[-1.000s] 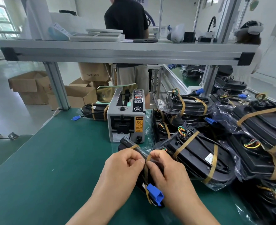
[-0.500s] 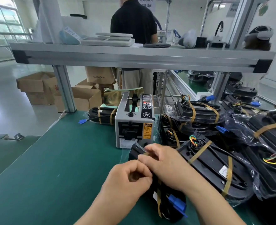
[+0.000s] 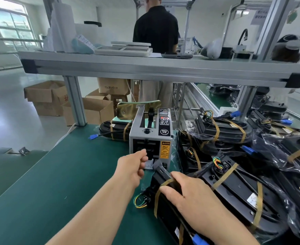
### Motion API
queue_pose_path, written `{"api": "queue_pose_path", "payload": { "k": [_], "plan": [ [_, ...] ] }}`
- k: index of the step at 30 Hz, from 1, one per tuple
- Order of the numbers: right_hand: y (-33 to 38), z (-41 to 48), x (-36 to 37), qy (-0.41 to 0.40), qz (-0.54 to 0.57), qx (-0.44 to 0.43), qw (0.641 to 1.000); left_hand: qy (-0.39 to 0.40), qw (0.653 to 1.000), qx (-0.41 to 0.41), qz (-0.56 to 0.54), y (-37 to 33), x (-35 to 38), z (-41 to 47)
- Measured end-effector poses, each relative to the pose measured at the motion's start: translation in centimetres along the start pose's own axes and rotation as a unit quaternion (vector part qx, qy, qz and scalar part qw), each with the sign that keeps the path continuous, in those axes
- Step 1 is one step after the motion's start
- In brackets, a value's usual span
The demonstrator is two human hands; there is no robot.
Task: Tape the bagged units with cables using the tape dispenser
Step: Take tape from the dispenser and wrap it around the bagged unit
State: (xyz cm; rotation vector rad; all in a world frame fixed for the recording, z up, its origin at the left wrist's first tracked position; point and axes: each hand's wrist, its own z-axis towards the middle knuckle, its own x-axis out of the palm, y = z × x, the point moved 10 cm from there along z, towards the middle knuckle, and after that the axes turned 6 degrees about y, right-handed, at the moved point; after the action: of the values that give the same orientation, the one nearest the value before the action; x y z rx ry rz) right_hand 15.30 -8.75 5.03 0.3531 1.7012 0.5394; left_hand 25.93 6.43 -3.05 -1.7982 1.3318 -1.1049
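One grey box-shaped tape dispenser (image 3: pixel 151 138) upright on green tabletop (image 3: pixel 57 174), outlet facing the near side. Left hand (image 3: pixel 133 167) nearer, fingers (image 3: pixel 143 154) curled right at outlet; tape pinched or not, cannot tell. One black plastic-bagged unit (image 3: pixel 170 220) just right of that hand, long axis aimed at dispenser, clasped by right hand (image 3: pixel 190 195), thumb on one of two tan bands. At least five taped units (image 3: pixel 234 188) piled right; one more taped unit (image 3: pixel 115 128) behind dispenser.

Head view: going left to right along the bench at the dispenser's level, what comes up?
The blue connector → taped unit → tape dispenser → stack of taped bagged units.
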Motion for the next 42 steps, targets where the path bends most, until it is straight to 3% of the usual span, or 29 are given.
{"api": "queue_pose_path", "payload": {
  "k": [8, 14, 19, 23, 42],
  "plan": [
    [-0.1, -0.1, -0.1, -0.012, 0.006, -0.007, 1.0, -0.028, 0.996, -0.045, -0.072, 0.1, 1.0, 2.0],
    [-0.1, -0.3, 0.1, -0.021, 0.012, -0.003, 1.0, -0.063, 0.991, 0.017, -0.115, -0.8, 0.6, 0.7],
    [-0.4, -0.2, 0.0, -0.024, 0.029, 0.004, 0.999, 0.044, 0.985, 0.165, 0.004, -3.6, -0.3, -5.3],
    [-0.3, -0.2, 0.2, -0.029, 0.018, 0.007, 0.999, 0.113, 0.97, 0.17, 0.129, -2.9, 0.1, -8.8],
    [0.2, -0.5, 0.7, -0.025, -0.001, 0.002, 1.0, 0.044, 0.96, 0.182, 0.206, -2.6, 0.5, -8.5]
  ]
}}
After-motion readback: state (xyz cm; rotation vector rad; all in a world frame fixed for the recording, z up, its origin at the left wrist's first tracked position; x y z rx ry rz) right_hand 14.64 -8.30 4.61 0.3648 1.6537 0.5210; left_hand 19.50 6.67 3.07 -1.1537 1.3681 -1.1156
